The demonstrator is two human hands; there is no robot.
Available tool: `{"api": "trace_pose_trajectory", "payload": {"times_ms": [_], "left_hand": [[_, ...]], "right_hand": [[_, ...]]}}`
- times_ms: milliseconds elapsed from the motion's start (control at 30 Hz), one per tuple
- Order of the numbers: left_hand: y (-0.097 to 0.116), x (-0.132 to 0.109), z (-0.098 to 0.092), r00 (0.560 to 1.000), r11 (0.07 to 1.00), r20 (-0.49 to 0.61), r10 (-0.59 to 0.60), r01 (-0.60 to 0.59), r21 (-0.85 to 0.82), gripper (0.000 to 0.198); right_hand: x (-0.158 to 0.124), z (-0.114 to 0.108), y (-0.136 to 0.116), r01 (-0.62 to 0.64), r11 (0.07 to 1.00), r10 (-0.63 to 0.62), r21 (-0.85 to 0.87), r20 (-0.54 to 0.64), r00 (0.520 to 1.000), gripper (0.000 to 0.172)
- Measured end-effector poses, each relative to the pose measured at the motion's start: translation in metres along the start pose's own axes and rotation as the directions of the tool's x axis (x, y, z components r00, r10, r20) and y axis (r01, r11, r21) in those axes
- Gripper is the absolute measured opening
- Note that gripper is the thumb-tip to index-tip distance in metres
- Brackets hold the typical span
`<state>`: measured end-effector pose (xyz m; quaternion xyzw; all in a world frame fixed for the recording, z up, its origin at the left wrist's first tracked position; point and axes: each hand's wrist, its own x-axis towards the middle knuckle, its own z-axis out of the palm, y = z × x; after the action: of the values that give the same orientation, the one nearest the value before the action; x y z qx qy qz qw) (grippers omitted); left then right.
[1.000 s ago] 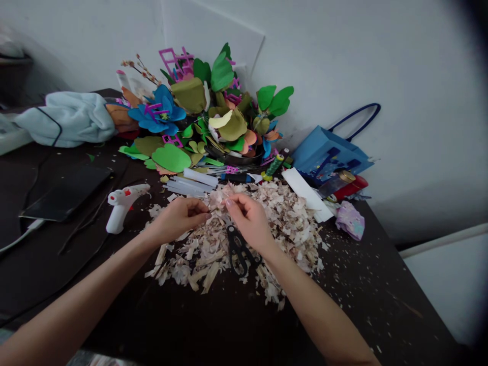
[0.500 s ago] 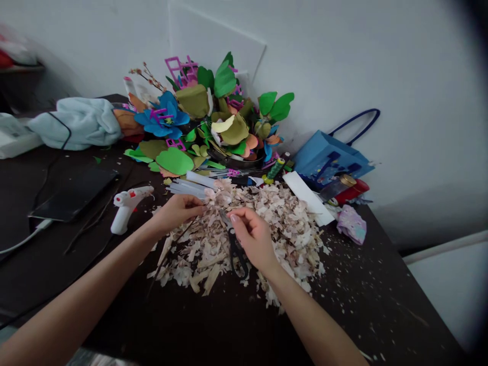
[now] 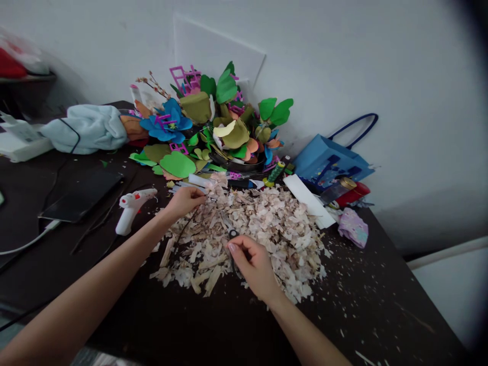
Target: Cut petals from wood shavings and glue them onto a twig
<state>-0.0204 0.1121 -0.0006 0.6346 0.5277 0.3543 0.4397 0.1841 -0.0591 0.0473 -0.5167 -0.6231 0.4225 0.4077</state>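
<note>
My left hand [image 3: 186, 201] is closed in a pinch on a thin dark twig [image 3: 184, 229], whose lower end slants down over the pile. Pale petals [image 3: 218, 184] cluster just beyond those fingertips; whether they are attached to the twig I cannot tell. Black-handled scissors [image 3: 232, 233] lie on a heap of pale petal-like scraps [image 3: 282, 223], blades pointing away from me. Over their handles is my right hand [image 3: 255, 264], thumb and forefinger pressed together. It hides most of the handles, and what it pinches, if anything, does not show.
A white glue gun [image 3: 131, 208] and a dark tablet [image 3: 82, 195] with a cable lie left. Behind the heap stand colourful craft flowers [image 3: 229, 132], green thread [image 3: 275, 173] and glue sticks [image 3: 200, 180]. To the right are a white strip [image 3: 310, 201], a blue bag [image 3: 328, 157] and a crumpled lilac cloth [image 3: 353, 227].
My right hand has moved back toward me, from beside the scissors' blades to over their handles. My left hand keeps its pinch on the twig. The view has shifted slightly.
</note>
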Motion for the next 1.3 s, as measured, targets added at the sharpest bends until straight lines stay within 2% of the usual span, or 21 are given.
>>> {"api": "trace_pose_trajectory", "payload": {"times_ms": [233, 367, 767, 1133, 1300], "left_hand": [[-0.008, 0.011, 0.002, 0.997, 0.992, -0.075, 0.035, -0.026, 0.122, 0.03], [-0.009, 0.014, 0.002, 0.996, 0.984, -0.08, 0.05, -0.035, 0.174, 0.03], [-0.013, 0.024, 0.004, 0.99, 0.954, -0.108, 0.087, -0.051, 0.296, 0.025], [-0.007, 0.02, 0.003, 0.989, 0.928, -0.102, 0.104, -0.06, 0.367, 0.027], [0.005, 0.008, -0.007, 0.983, 0.91, -0.125, 0.133, -0.071, 0.409, 0.021]], "right_hand": [[-0.021, -0.006, 0.008, -0.051, 0.999, 0.05, -0.01, -0.032, 0.998, 0.024], [-0.03, -0.008, 0.017, -0.11, 0.993, 0.113, 0.05, -0.045, 0.993, 0.028], [-0.031, -0.008, 0.03, -0.134, 0.978, 0.149, 0.157, -0.087, 0.985, 0.032], [-0.034, -0.013, 0.039, -0.16, 0.964, 0.189, 0.212, -0.124, 0.974, 0.03], [-0.033, -0.018, 0.036, -0.142, 0.962, 0.181, 0.231, -0.159, 0.97, 0.03]]}}
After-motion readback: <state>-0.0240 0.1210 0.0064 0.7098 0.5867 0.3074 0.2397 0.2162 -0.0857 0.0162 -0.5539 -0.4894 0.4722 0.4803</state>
